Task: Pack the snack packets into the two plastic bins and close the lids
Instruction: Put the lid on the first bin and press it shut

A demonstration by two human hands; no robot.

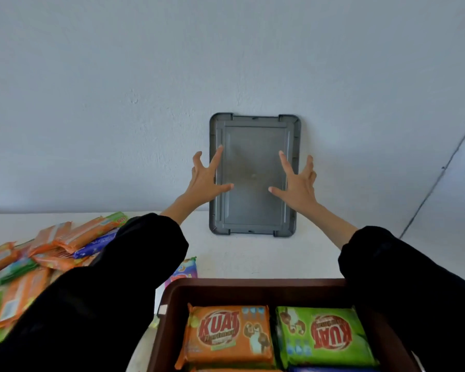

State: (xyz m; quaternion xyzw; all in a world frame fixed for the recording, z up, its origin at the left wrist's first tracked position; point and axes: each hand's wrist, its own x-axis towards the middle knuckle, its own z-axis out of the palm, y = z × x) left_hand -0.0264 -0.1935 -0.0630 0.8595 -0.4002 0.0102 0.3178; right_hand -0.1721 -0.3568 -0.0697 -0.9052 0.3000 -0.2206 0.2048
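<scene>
A grey plastic lid [254, 210] leans upright against the wall at the back of the white table. My left hand [206, 177] is at its left edge and my right hand [297, 181] at its right edge, both with fingers spread, holding nothing. Whether the fingertips touch the lid is unclear. Close to me stands a brown bin [253, 287] holding an orange snack packet [227, 335] and a green snack packet [324, 336], with more packets below them partly hidden.
A loose pile of orange, green and blue snack packets [51, 248] lies on the table at the left. One purple packet [184, 271] lies beside the bin's back left corner. The wall [226, 63] rises right behind the table.
</scene>
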